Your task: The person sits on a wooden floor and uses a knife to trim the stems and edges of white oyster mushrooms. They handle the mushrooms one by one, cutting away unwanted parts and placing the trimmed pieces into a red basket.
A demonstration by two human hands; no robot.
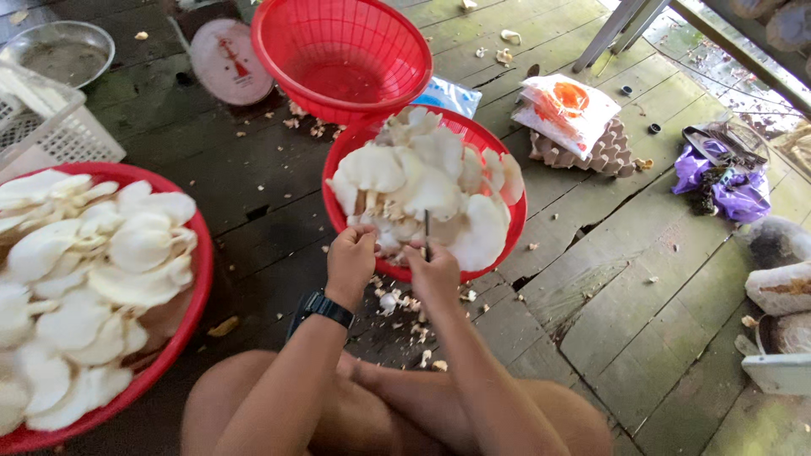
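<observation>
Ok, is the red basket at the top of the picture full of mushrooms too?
No, the upper red basket sits empty, while the white mushrooms are heaped in the red basket below it.

Three red plastic baskets (342, 51) sit on the wooden floor, two of them heaped with white oyster mushrooms (422, 181) and one empty. There is one metal bowl (63, 51), one white crate (42, 127), one round weighing scale (228, 61) and one knife (427, 232).
</observation>
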